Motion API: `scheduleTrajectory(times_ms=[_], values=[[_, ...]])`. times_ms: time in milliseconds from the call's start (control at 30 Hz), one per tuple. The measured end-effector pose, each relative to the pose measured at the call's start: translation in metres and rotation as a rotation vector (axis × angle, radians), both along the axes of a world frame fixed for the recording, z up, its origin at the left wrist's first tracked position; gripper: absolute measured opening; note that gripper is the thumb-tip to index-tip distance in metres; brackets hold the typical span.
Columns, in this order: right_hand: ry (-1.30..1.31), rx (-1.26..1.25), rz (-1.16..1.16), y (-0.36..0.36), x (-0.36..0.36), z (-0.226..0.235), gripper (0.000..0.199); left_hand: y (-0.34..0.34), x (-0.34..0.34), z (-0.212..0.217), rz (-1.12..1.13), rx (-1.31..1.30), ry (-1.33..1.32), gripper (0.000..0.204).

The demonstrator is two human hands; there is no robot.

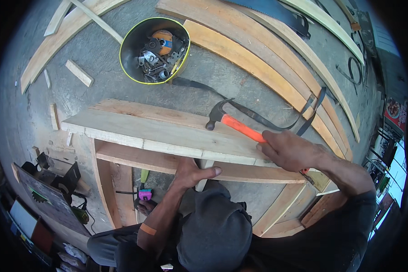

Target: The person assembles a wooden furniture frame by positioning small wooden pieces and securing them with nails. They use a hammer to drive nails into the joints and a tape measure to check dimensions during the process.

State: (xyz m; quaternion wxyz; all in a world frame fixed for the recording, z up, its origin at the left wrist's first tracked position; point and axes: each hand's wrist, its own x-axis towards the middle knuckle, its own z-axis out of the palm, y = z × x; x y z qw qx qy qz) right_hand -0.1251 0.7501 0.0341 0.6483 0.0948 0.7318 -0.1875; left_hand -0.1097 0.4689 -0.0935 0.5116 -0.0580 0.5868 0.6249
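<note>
A person's right hand (291,151) is wrapped tight around the orange handle of a claw hammer (231,121), whose black head rests on the top plank (158,131) of a wooden frame (108,181) standing on the concrete floor (99,63). The left hand (191,173) presses against the short upright block (205,174) under that plank's near edge, thumb spread across it. The plank already sits across the frame, yet no nail can be made out, so fastening looks unfinished; a yellow-rimmed bowl of metal fittings (155,50) waits beyond the far edge.
</note>
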Motion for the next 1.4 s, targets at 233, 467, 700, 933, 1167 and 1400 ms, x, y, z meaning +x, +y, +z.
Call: scheduleTrajectory(times_ms=[233, 467, 700, 933, 1167, 1400], values=[[0.394, 0.198, -0.451, 0.029, -0.027, -0.007, 0.042, 0.010, -0.011, -0.008, -0.044, -0.010, 0.011, 0.086], [0.462, 0.241, -0.846, 0.052, -0.040, -0.023, 0.043, 0.006, -0.007, -0.003, -0.040, -0.015, -0.031, 0.092], [0.212, 0.091, -0.469, 0.054, -0.056, -0.012, 0.046, 0.004, -0.005, -0.008, 0.004, 0.012, -0.102, 0.093], [0.302, -0.067, 0.129, 0.042, -0.013, -0.029, 0.056, 0.003, -0.001, -0.002, -0.002, 0.001, -0.040, 0.091], [0.049, 0.044, -0.075, 0.010, -0.011, -0.013, 0.052, 0.010, -0.010, -0.014, -0.011, -0.028, -0.011, 0.085], [0.210, 0.117, -0.488, 0.007, -0.008, -0.001, 0.051, 0.011, -0.009, -0.002, -0.044, -0.078, -0.030, 0.088]])
